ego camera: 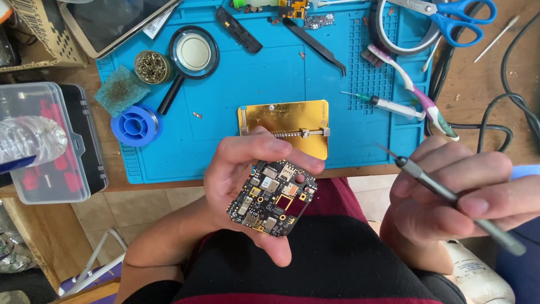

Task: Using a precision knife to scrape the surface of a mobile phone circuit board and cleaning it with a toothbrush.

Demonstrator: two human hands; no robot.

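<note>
While the board (273,199) is held flat in the closed left grip (247,191) above the lap, a pointed tool (450,196) is pinched in the right grip (450,197) beside it. Inspection appears underway; careful tip placement is called for next. Behind, a gold holder (284,126) is seen on the blue mat (253,84).

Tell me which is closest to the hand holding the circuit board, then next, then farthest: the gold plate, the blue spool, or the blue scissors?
From the left hand holding the circuit board:
1. Gold plate, just above the fingers on the blue mat.
2. Blue spool, off to the left on the mat.
3. Blue scissors, far up in the top right corner.
</note>
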